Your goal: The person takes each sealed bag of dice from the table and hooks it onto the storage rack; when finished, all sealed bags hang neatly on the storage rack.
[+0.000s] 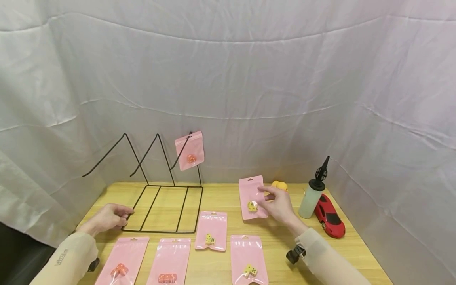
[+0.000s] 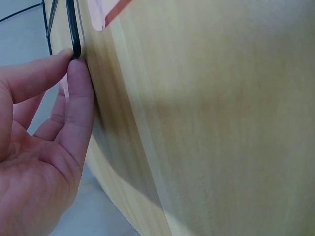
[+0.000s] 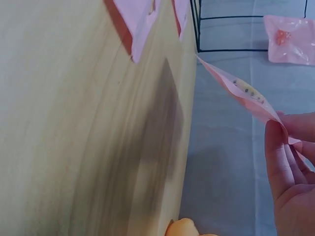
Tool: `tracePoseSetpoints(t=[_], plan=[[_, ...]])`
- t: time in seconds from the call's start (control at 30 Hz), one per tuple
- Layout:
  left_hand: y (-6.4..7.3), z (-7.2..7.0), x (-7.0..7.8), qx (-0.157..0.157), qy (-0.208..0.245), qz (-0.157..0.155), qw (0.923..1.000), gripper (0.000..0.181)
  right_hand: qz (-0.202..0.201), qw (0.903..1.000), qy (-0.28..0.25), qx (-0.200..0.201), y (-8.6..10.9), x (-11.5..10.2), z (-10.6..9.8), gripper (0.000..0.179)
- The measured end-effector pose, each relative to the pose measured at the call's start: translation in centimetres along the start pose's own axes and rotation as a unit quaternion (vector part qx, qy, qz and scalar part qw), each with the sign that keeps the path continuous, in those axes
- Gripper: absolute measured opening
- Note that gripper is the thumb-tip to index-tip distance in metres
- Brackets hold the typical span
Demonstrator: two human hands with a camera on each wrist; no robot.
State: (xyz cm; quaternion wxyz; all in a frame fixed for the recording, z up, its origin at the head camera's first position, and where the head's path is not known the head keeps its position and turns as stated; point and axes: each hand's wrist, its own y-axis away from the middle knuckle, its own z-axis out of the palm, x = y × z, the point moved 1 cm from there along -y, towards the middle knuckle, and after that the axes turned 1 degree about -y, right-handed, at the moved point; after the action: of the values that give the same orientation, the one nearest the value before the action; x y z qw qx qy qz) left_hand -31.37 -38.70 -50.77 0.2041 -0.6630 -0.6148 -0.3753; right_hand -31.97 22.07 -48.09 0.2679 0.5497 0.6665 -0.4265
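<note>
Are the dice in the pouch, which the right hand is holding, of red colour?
No, the pink pouch in the right hand shows yellow dice.

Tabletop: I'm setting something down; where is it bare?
Bare tabletop lies between the black rack and the pink bag in the right hand, and right of four front bags, where the right sleeve overhangs. Crowded: the front, among those bags, and the right, around bottle and car.
</note>
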Motion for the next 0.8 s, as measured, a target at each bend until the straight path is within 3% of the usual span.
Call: tracePoseSetpoints(t=[0.37, 0.8], plan=[[0.0, -0.1, 0.1, -0.004, 0.006, 0.002, 1.0, 0.053, -0.089, 0.9945, -0.05, 0.022, 0.7, -2.4, 0.4, 0.045], [0.1, -0.1, 0.1, -0.003, 0.004, 0.002, 1.0, 0.052, -0.176, 0.9786, -0.101, 0.034, 1.7, -6.0, 1.7, 0.044]])
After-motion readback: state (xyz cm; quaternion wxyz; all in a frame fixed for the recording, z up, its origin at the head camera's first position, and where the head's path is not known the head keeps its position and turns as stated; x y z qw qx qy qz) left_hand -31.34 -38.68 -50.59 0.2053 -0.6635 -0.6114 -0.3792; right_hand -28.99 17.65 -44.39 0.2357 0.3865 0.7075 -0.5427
